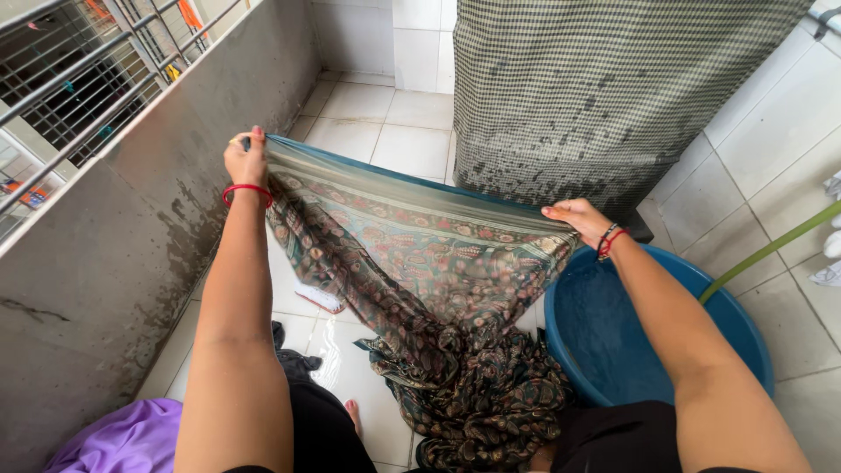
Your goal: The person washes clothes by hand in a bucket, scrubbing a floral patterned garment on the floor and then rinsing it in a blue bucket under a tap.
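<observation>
Grips stretch wet patterned cloth [412, 263].

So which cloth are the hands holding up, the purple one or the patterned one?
The patterned cloth with the teal edge: the left hand and right hand stretch it by its top edge. The purple cloth lies untouched on the floor.

looking down from head height over both outstretched forearms, facing forward and steeply floorward along a narrow white-tiled balcony floor [412, 140]; sitting close, taking in a grey concrete parapet wall [114, 254] at left and a round blue plastic tub [701, 307] at right.
</observation>
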